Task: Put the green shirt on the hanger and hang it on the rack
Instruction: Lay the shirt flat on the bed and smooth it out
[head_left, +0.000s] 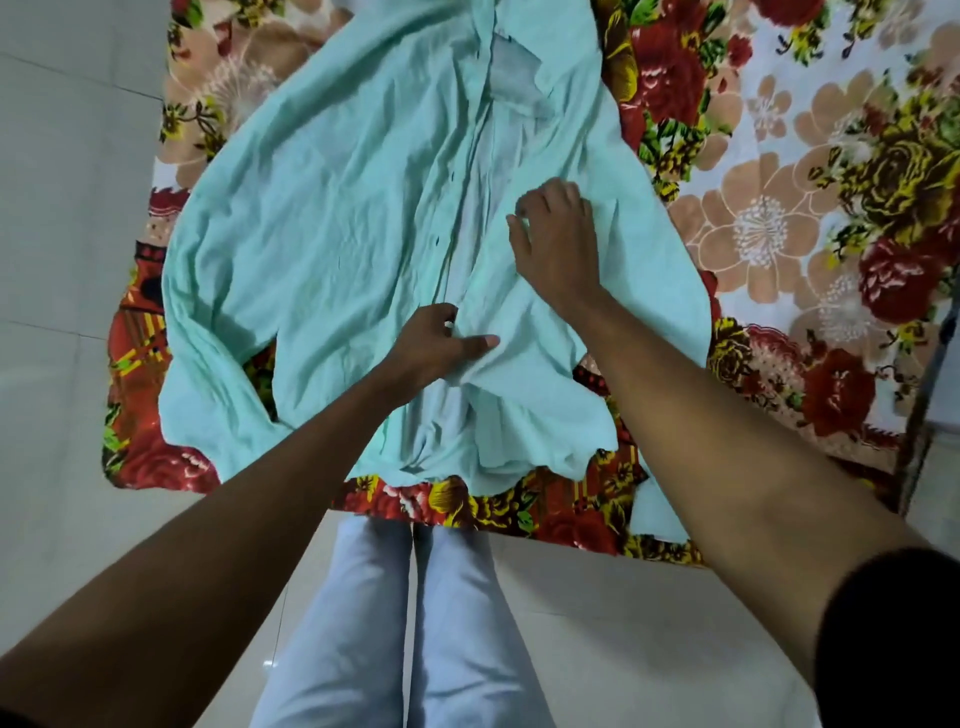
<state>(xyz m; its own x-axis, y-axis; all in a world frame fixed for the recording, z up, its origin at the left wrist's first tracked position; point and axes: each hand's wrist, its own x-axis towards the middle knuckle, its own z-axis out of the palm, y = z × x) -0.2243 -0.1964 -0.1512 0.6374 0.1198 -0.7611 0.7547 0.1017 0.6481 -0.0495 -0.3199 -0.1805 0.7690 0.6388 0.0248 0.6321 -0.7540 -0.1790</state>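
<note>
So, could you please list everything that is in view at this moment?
green shirt: one, pale mint green, spread open and crumpled on the blanket, collar at the far end.
floral blanket: one, red, peach, yellow and white, covering the bed under the shirt.
metal post: one, grey, at the blanket's right edge.
tiled floor: pale grey, left of and below the bed.
trousers: one pair, light blue, at the near edge.
left hand: pinches shirt fabric near the hem.
right hand: fingers curled on the shirt front.
</note>
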